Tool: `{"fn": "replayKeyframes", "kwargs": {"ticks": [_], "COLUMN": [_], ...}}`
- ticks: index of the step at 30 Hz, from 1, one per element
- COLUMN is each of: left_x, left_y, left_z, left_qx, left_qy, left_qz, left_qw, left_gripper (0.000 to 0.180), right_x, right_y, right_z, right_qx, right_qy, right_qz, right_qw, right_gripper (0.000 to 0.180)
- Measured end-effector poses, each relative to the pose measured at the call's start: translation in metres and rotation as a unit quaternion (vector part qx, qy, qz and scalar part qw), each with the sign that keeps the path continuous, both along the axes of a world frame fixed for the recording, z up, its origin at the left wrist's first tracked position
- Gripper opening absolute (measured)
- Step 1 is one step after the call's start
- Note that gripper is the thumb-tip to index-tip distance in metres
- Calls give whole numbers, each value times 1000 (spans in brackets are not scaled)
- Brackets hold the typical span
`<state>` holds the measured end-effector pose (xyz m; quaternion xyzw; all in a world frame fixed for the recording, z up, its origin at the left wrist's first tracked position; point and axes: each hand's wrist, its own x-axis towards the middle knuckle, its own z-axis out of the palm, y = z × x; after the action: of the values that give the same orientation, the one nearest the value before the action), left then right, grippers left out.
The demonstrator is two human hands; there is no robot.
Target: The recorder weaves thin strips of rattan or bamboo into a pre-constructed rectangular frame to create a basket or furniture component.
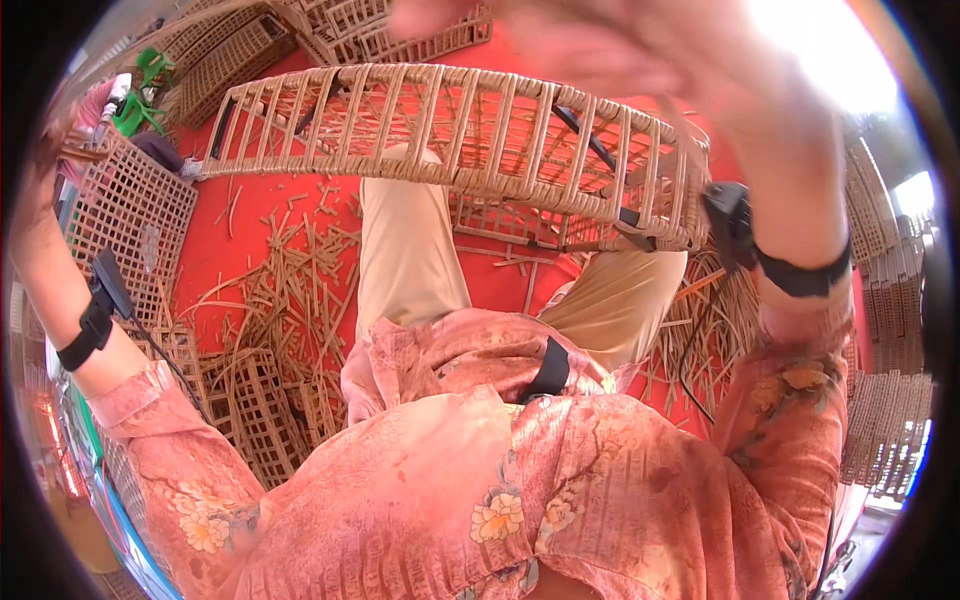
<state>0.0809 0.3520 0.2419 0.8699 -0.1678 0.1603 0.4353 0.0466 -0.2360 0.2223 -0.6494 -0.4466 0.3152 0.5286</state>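
Across my knees rests a long wicker frame [440,130], its sides wound with pale cane and a few dark metal bars showing inside. Raised high above its right part is my right hand [640,50], close to the camera and smeared by motion, so its grip is unclear. My left hand [40,185] is stretched out to the far left rim, beyond the frame's left end. It is blurred and cut by the picture's edge, so I cannot make out its fingers.
Cut cane scraps [300,270] litter the red floor [225,250]. Lattice panels [135,205] stand at the left, and stacked woven pieces [885,430] at the right. A person in pink [95,105] sits at the upper left near green chairs [140,110]. Cables hang from both my wristbands.
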Motion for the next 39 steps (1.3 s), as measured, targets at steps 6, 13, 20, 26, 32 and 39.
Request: {"fn": "replayKeyframes", "kwargs": {"ticks": [6, 13, 20, 26, 32, 39], "left_x": [-12, -49, -106, -90, -34, -60], "left_y": [-105, -397, -551, -557, -483, -525], "left_z": [-53, -91, -145, -161, -161, -170], "left_qx": [-66, 61, 52, 133, 164, 132], "left_qy": [-23, -17, -181, -227, -15, -51], "left_qz": [-216, -312, -367, -418, -355, -398], "left_qw": [974, 948, 911, 869, 920, 906], "left_gripper": [51, 31, 26, 20, 24, 28], "right_x": [-80, -174, -187, -189, -182, -163], "right_y": [-170, -255, -157, -180, -221, -211], "right_z": [16, 24, -51, -106, -125, -150], "right_qx": [-45, -316, -299, -248, -168, -174], "right_qy": [-115, -192, -229, -128, 0, -43], "right_qz": [-290, -491, -461, -472, -506, -445], "right_qw": [949, 789, 804, 836, 846, 877], "right_gripper": [47, 45, 39, 19, 22, 26]}}
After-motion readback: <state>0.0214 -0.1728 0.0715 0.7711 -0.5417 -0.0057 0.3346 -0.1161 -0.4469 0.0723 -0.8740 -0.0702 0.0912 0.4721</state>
